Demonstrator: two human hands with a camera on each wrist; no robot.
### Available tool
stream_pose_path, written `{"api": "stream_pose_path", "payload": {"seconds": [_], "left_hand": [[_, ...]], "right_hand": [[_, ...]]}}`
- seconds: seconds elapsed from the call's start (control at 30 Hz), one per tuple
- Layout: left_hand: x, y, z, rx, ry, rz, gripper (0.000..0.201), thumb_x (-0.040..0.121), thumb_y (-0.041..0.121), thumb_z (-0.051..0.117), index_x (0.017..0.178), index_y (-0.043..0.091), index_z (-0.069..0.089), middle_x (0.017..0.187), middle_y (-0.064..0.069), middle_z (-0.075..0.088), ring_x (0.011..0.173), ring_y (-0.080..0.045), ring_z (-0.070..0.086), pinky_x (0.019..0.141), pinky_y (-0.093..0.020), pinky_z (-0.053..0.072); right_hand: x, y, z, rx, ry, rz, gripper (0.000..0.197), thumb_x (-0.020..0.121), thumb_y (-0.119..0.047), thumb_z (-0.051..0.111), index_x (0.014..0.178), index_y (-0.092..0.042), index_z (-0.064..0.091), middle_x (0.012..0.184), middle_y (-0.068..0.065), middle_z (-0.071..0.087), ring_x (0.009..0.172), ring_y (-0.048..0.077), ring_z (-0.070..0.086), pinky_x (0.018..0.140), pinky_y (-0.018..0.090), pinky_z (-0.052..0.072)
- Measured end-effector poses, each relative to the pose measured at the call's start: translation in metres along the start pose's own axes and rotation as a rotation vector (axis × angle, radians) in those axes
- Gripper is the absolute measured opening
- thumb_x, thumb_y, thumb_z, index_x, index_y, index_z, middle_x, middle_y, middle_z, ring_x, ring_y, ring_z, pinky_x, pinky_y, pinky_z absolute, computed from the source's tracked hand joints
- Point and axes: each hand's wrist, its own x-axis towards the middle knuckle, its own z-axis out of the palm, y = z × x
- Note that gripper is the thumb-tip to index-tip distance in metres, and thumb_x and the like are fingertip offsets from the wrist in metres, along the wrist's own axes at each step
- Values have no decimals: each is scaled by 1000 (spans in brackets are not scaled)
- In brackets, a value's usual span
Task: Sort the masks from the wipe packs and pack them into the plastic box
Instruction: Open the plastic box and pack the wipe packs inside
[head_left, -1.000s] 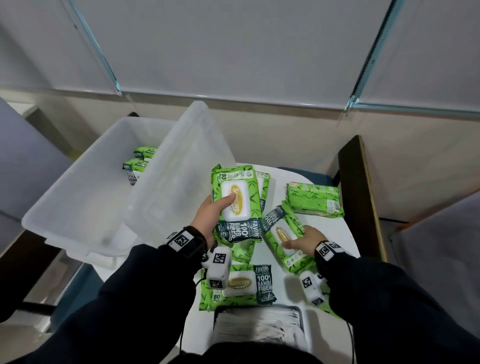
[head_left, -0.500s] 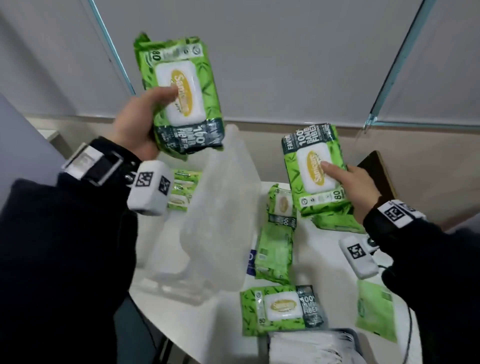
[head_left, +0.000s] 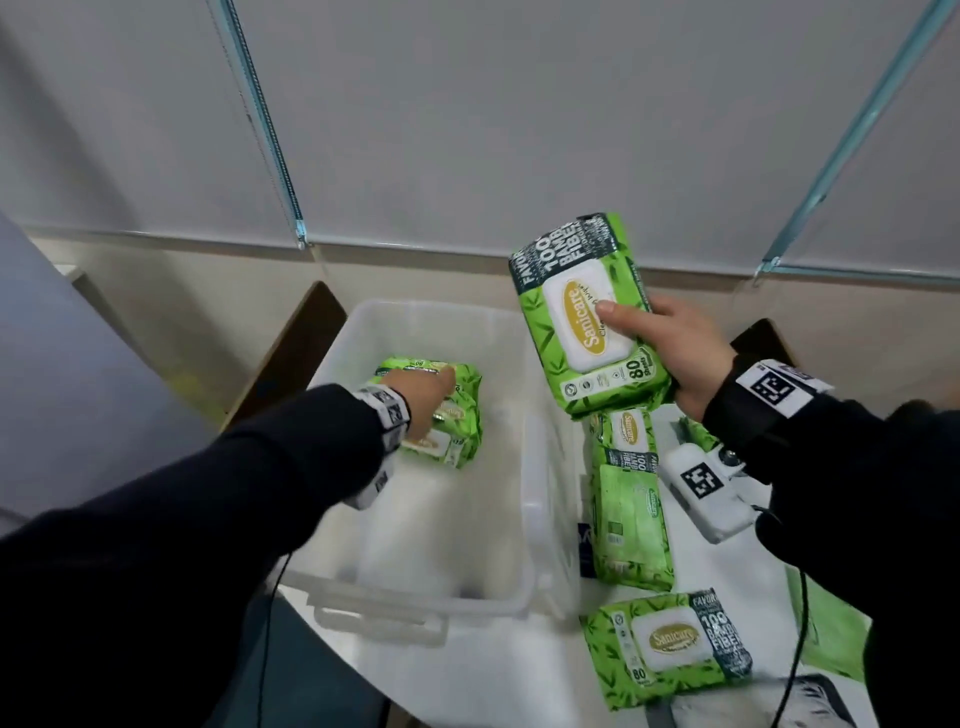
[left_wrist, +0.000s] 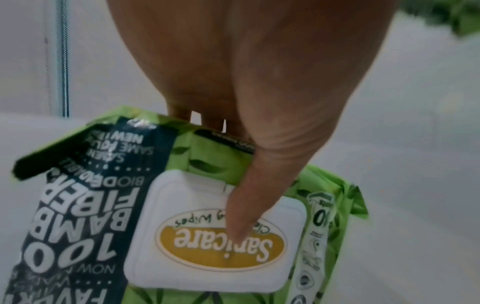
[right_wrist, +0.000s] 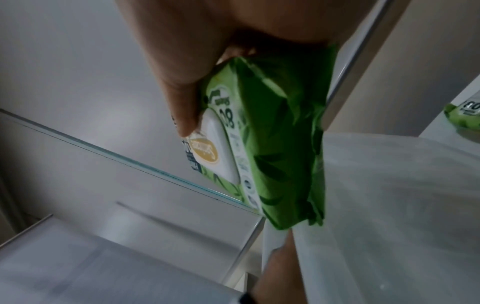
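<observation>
Glossy film wipe pack (head_left: 587, 317); translucent plastic box (head_left: 524, 467)

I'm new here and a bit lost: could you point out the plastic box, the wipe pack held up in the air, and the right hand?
plastic box (head_left: 422, 605), head view, near rim.
wipe pack (head_left: 582, 317), head view, white lid.
right hand (head_left: 675, 348), head view, back of hand.

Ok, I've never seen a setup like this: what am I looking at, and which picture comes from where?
No machine here: a person wears one camera on the head and one on each wrist. The head view looks down at a white table with a clear plastic box. The left hand reaches into the box, and its wrist view shows it gripping a wipe pack. The right hand holds another wipe pack up above the table; its wrist view shows that pack edge-on. More green wipe packs lie on the table.
</observation>
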Motion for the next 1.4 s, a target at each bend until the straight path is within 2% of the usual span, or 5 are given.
{"api": "stream_pose_path", "payload": {"seconds": [0.37,0.6,0.87,1.03,1.4], "left_hand": [[6,-30,80,47,75,-148,82,77,31,81,146,21,37,140,-13,45,128,-35,48,103,-49,46],[-47,-45,-94,-1399,492,132,30,91,27,73,120,27,64,108,7,69,102,-14,64,87,-36,51],[-116,-30,-184,-172,319,440,115,64,59,89,158,28,31,146,4,55,125,-17,56,100,-26,42],[-108,-53,-144,-159,199,344,66,64,61,87,120,34,67,99,14,72,86,-8,63,77,-31,53],[-29,-47,29,187,-168,99,74,66,42,90,127,19,56,123,-3,60,106,-28,64,83,-39,56]], "right_hand": [[-33,-6,57,-75,14,-2,43,73,-23,83,111,-4,75,104,18,78,90,33,76,77,43,63],[-23,-17,92,-180,-60,64,38,75,-15,87,111,-4,76,102,19,78,95,38,75,88,52,60],[5,-35,144,-906,-179,-183,52,55,-46,97,94,-22,74,85,-6,77,76,13,73,67,29,56],[22,-14,130,-629,-288,-79,36,69,-12,93,99,-12,73,94,4,77,84,20,74,88,39,61],[21,61,51,-211,199,372,67,77,-23,88,136,-27,55,136,4,57,128,22,46,100,50,44]]}}
